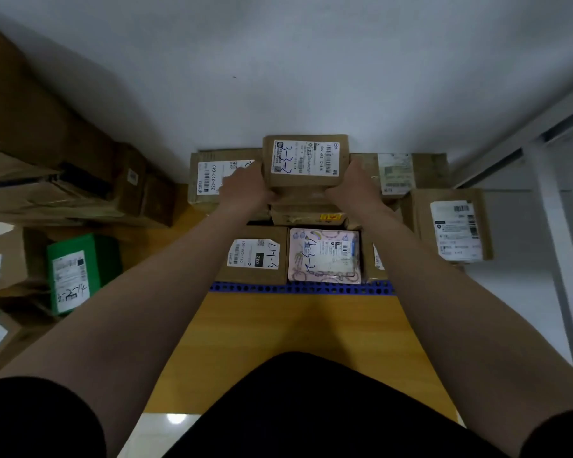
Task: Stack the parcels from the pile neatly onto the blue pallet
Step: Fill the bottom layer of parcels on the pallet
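Both hands clasp the labelled parcel between them.

Parcel storeroom, labelled cardboard parcels stacked on blue pallet, pile by wall

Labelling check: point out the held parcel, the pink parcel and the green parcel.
held parcel [304,160]: head view, on its white shipping label.
pink parcel [323,256]: head view, middle of its patterned top face.
green parcel [72,272]: head view, on its white label.
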